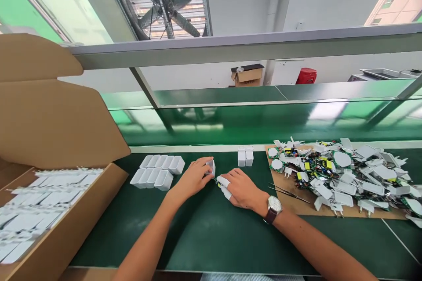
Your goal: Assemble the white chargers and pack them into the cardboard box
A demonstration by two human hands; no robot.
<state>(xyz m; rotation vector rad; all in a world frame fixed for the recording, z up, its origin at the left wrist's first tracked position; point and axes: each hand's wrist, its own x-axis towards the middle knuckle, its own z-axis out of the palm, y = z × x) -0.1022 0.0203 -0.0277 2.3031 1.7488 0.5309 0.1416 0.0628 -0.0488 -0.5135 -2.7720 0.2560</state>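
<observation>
In the middle of the bench my left hand (194, 178) is closed around a small white plastic housing (212, 167), its open side towards my right hand. White covers wrap the fingers of my right hand (239, 188), which pinch a small circuit board (218, 182) showing bits of green and yellow. The board is close to the housing's opening; whether they touch I cannot tell. Left of my left hand, several white open housings (158, 171) stand in rows. Beyond my right hand are two more white housings (245, 156) side by side.
A large pile of circuit boards with white plastic parts (343, 175) covers a cardboard sheet (306, 210) at right. Tweezers (288, 192) lie on its near left edge. An open cardboard box (75, 224) of white parts stands at left. A metal frame bar (231, 50) crosses behind the bench.
</observation>
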